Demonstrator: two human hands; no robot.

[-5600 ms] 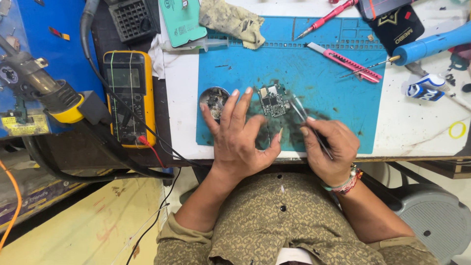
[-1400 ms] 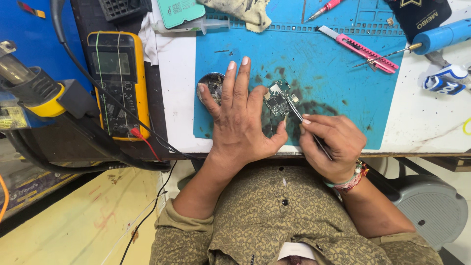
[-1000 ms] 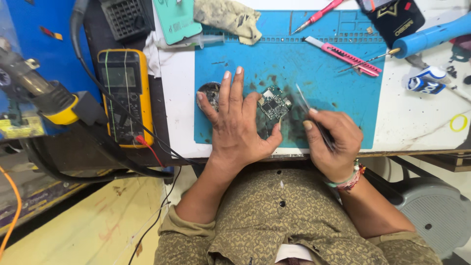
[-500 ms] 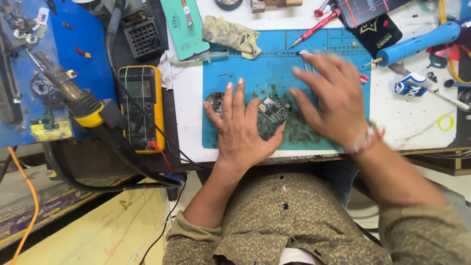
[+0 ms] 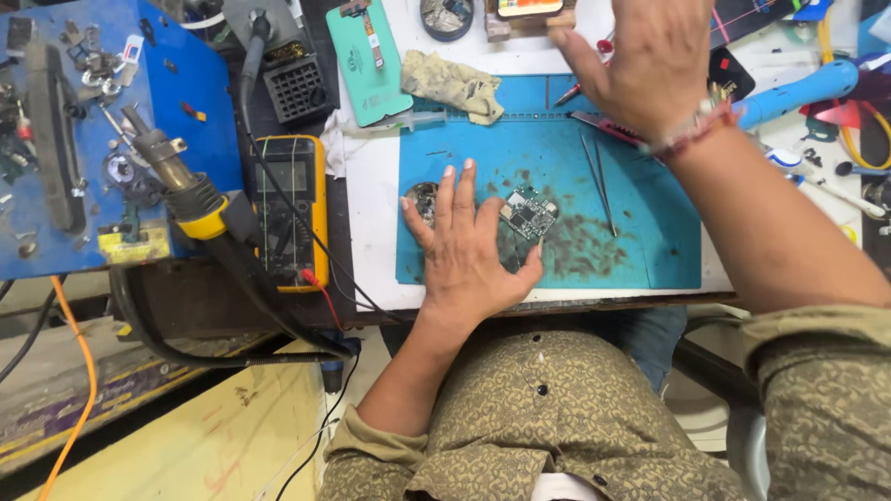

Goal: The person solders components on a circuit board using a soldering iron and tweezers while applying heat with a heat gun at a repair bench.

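The left hand [image 5: 473,255] lies flat, grip released, on the blue mat [image 5: 650,250], fingertips just beside the circuit board [image 5: 529,213]. The right hand [image 5: 650,60], open and empty, hovers above the counter's [image 5: 371,241] far side, tweezers [image 5: 599,181] lying on the mat.

A yellow multimeter [image 5: 290,211] lies left of the blue mat [image 5: 640,250] — its small grey screen (blank, as far as shows) near the top. A yellow label [image 5: 134,246] sits on the blue station's lower edge.
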